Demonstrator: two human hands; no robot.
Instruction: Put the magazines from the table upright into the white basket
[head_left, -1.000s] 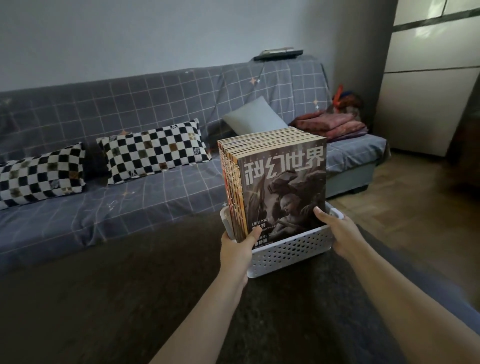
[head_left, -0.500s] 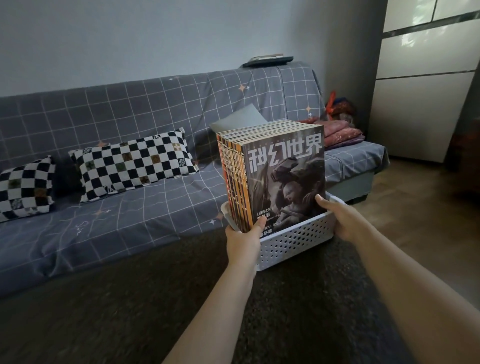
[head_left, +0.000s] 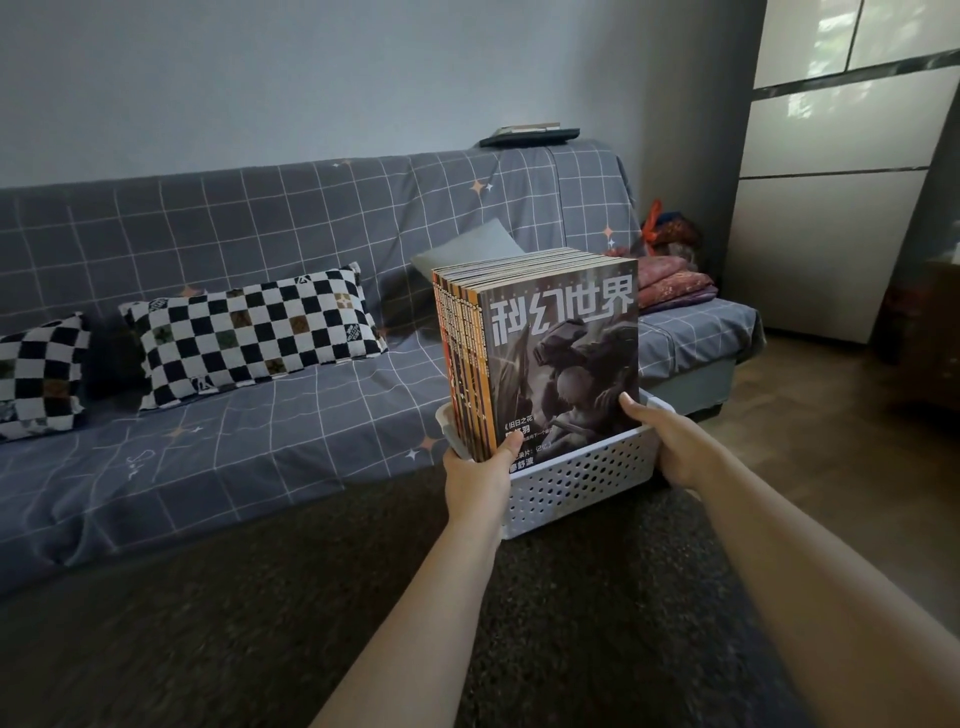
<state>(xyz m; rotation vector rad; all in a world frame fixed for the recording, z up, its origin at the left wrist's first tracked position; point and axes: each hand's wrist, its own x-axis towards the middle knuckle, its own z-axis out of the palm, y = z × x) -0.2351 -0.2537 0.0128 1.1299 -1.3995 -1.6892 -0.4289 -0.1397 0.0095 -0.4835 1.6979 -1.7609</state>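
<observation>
— What is seen of the room and the surface?

— A dark, coarse-looking mat (head_left: 322, 613) is spread across the foreground, and the white basket (head_left: 582, 480) is seen over its far edge, just before a sofa (head_left: 249, 332) draped in grey cloth crossed by a pale grid. Two black-and-white checked cushions (head_left: 254, 332) are propped against the sofa back, folded reddish fabric (head_left: 672, 288) is piled at its right end, and pale cabinet panels (head_left: 826, 208) are seen at the right edge of the room.

— And the materials?

— The basket is made of white plastic, rectangular, its walls pierced with rows of round holes. The magazines (head_left: 545, 353) are packed upright inside it, spines to the left, a glossy dark cover with large white characters turned toward the camera.

— How is it being gripped?

— The left hand (head_left: 475, 480) is curled round the basket's near left corner, its thumb pressed against the front cover. The right hand (head_left: 675, 447) is wrapped round the basket's right end, its thumb laid on the cover's right edge. The stack is thus held between the two hands, rising well above both. Whether the basket rests on the mat cannot be told.
</observation>
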